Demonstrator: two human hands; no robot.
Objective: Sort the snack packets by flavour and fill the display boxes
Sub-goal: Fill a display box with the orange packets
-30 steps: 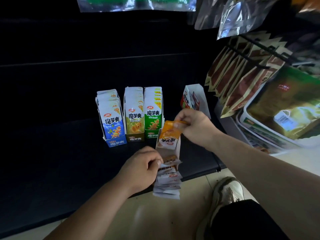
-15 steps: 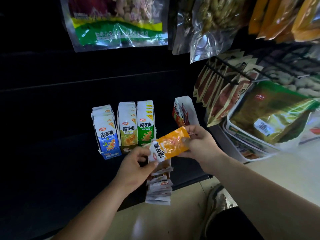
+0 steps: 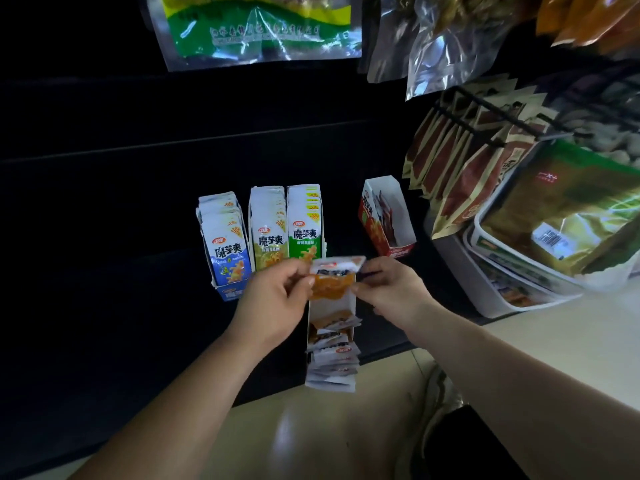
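Observation:
An orange and white snack packet (image 3: 333,280) is held upright between both hands, just above the far end of a long white display box (image 3: 331,308). My left hand (image 3: 277,299) pinches its left edge and my right hand (image 3: 391,289) pinches its right edge. Several more orange packets (image 3: 333,355) lie stacked in the near part of that box. Behind on the dark shelf stand three full boxes: blue (image 3: 227,244), yellow (image 3: 268,230) and green (image 3: 305,223). A red box (image 3: 388,220) with a few packets stands to the right.
Brown snack bags (image 3: 460,168) hang on hooks at the right above white tubs (image 3: 519,268) with large bags. Clear bags (image 3: 256,26) hang overhead. My shoe (image 3: 440,389) rests on the pale floor below the shelf edge.
The orange packet was turned from lying sideways to upright, white end up, and lowered toward the white box. My left hand rose from the box's packets to grip the packet's left edge.

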